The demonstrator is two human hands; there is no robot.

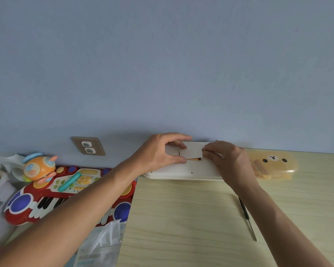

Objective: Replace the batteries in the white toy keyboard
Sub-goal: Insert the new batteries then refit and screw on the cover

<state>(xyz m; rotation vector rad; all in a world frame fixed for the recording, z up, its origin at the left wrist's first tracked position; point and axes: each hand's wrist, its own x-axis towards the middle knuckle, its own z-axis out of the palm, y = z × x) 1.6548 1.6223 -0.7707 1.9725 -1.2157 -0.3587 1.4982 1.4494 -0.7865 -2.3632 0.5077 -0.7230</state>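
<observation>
The white toy keyboard [183, 170] lies underside up at the far edge of the bench [181, 218], against the wall. Left hand [160, 153] and right hand [228, 158] each have a pinching grip on the battery cover [193, 151], one at either end, and a sliver of orange shows beneath it.

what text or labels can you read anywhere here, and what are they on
Nothing here can be read for certain.
Plastic packet: printed lines, too blurred to read.
Red toy piano: small markings near its buttons, too small to read.
White toy keyboard, its battery cover and the bear-face box: no text visible.
</observation>
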